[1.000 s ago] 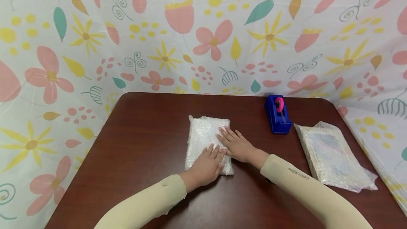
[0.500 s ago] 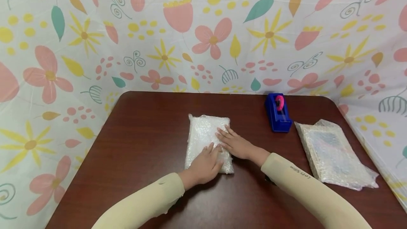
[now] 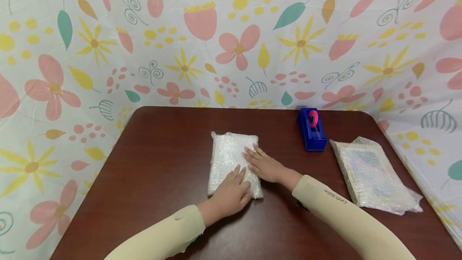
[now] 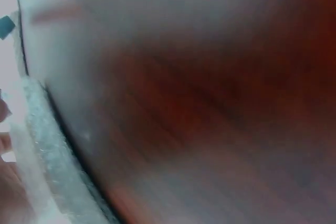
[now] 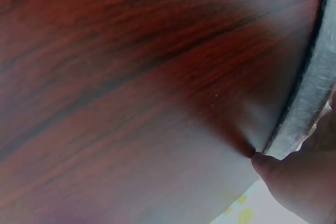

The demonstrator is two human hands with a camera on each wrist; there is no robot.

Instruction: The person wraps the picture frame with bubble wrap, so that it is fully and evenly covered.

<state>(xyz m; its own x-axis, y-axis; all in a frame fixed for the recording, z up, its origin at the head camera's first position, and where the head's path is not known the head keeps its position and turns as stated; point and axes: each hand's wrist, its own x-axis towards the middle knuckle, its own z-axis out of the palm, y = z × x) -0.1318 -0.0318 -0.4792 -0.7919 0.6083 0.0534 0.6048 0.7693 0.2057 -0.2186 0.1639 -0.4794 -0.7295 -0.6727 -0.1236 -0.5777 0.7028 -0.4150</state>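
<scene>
A flat bubble-wrapped package [image 3: 227, 151] lies on the brown table [image 3: 162, 163], near its middle. My left hand [image 3: 228, 196] rests on the package's lower right part, two fingers stretched out and the index finger bent. The right hand [image 3: 268, 167] lies across the right edge with straight fingers on top. In the right wrist view its thumb [image 5: 294, 174] is beside the package's side [image 5: 312, 90]. The left wrist view catches the package's wrapped side [image 4: 60, 156] and part of a hand [image 4: 13, 192] at the left border. What is inside the wrap cannot be made out.
A blue tape dispenser [image 3: 313, 131] with a pink core stands at the back right. Right of it lies a second bubble-wrapped package [image 3: 373, 175] with loose plastic at its ends. A flowered cloth [image 3: 238, 47] hangs behind the table and along both sides.
My left hand has slid slightly toward me and its index finger has bent, moving away from the right hand. The right hand stays almost in place; the view has shifted a little.
</scene>
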